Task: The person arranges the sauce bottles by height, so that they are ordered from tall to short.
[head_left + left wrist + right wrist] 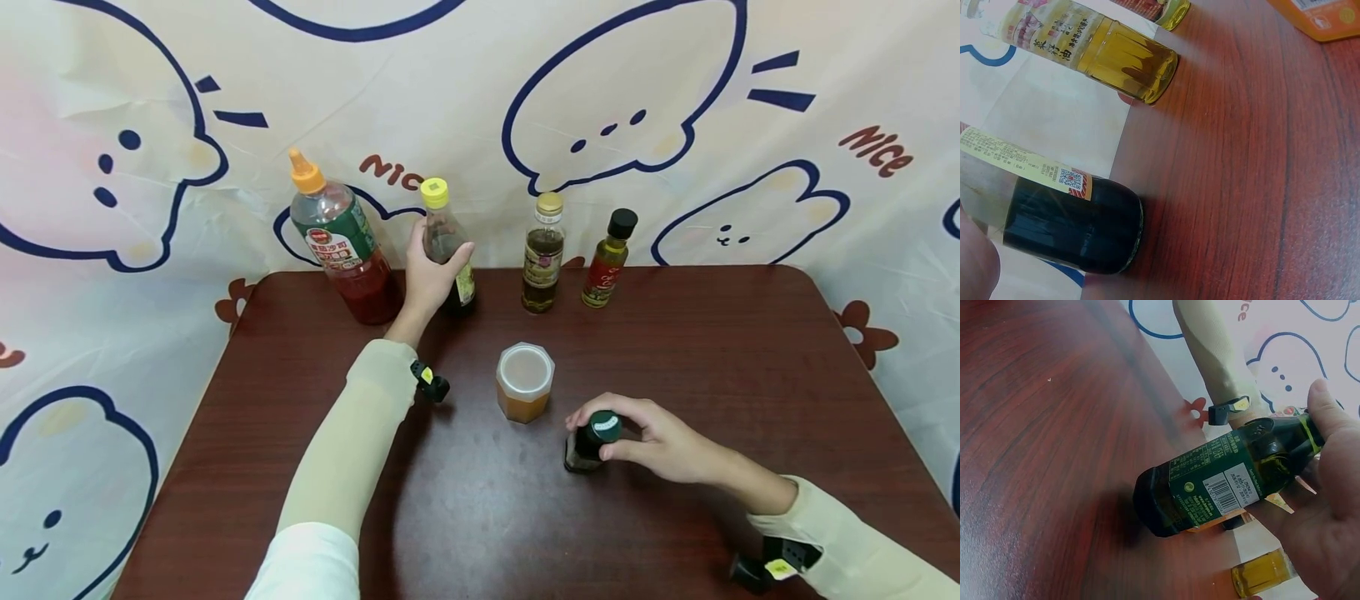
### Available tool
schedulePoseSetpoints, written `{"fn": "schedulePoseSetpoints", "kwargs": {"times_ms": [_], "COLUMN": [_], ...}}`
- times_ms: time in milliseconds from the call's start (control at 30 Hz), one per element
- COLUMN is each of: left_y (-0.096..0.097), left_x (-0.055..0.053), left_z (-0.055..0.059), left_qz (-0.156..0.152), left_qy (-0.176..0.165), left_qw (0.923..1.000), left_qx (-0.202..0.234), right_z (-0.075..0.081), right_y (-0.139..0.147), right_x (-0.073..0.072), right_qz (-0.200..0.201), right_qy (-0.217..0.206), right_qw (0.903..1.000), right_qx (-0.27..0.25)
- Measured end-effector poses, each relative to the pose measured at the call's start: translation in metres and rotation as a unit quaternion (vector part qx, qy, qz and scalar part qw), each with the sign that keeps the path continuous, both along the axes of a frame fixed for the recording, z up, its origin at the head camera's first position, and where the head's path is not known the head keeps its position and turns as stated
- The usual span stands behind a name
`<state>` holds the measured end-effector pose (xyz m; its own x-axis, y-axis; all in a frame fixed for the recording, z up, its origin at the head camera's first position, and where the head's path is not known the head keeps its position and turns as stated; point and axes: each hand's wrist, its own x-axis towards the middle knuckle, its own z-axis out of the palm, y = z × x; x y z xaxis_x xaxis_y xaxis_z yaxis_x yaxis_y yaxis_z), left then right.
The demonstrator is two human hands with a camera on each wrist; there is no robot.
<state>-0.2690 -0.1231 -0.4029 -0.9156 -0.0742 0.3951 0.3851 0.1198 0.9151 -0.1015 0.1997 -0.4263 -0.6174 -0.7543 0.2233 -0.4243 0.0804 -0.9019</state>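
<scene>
At the back of the table, my left hand (427,279) grips the neck of a glass bottle of dark liquid (444,235) with a yellow cap. In the left wrist view, this bottle's dark lower part (1069,225) and a strip of label show, its base close over the table. My right hand (663,442) holds a dark green glass bottle (1216,478) with a dark cap around its upper part, near the front right. A barcode label faces the right wrist camera. Between the hands stands a lidded jar (525,379) with orange contents.
A large squeeze bottle of red sauce (347,250) with an orange nozzle stands left of my left hand. To its right along the back edge are a yellow-capped oil bottle (542,254) and a small black-capped bottle (606,262). A patterned cloth (450,100) hangs behind the brown table (712,350).
</scene>
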Motion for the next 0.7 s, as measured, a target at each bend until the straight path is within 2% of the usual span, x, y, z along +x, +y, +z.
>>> {"fn": "schedulePoseSetpoints", "kwargs": {"times_ms": [433,700], "left_y": [0.001,0.000], "left_x": [0.000,0.000], "left_z": [0.001,0.000], "left_qz": [-0.001,0.002], "left_qy": [0.009,0.002], "left_qw": [1.0000,1.0000], "left_qx": [0.004,0.002], "right_z": [0.003,0.003], "right_y": [0.011,0.018], "right_x": [-0.004,-0.005], "right_qz": [-0.082,-0.116], "right_qy": [0.026,0.019], "right_qw": [0.9963,0.9930], "right_qx": [0.004,-0.006]}}
